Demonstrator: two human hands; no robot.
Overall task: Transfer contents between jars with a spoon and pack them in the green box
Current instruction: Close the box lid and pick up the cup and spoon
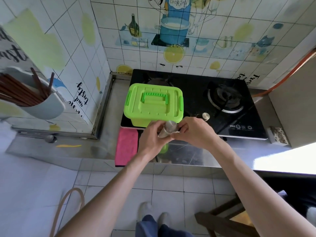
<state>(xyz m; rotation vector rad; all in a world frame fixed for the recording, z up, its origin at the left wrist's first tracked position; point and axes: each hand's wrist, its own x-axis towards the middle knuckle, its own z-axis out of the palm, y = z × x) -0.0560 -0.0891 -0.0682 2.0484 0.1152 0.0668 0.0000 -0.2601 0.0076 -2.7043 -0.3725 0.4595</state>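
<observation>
Just below the middle of the frame, both hands meet on a small metal jar (167, 129), held tilted in the air above the front edge of the stove (196, 86). The left hand (151, 136) grips the jar's body from the left, with its fingers curled round the side and the thumb lying across the top. The right hand (191, 130) closes in from the right, its fingers bent and its fingertips pinching the jar near the lid end. Whether the lid is seated or loose cannot be told. Just behind the hands, a little left of centre, the green box (153, 104) sits on the left part of the black stove. Its lid is on, its handle lies flat on top and both side clips are down. The jar is close to the box's front wall, though contact cannot be made out. A round metal knob (205, 116) stands on the stove just right of the hands, near the right-hand burner (225, 99). A pink cloth (126, 147) hangs over the steel counter (188, 156) at lower left of the hands. At the far left edge of the frame, a wall-mounted white holder (46, 106) is full of dark chopsticks (18, 93).
</observation>
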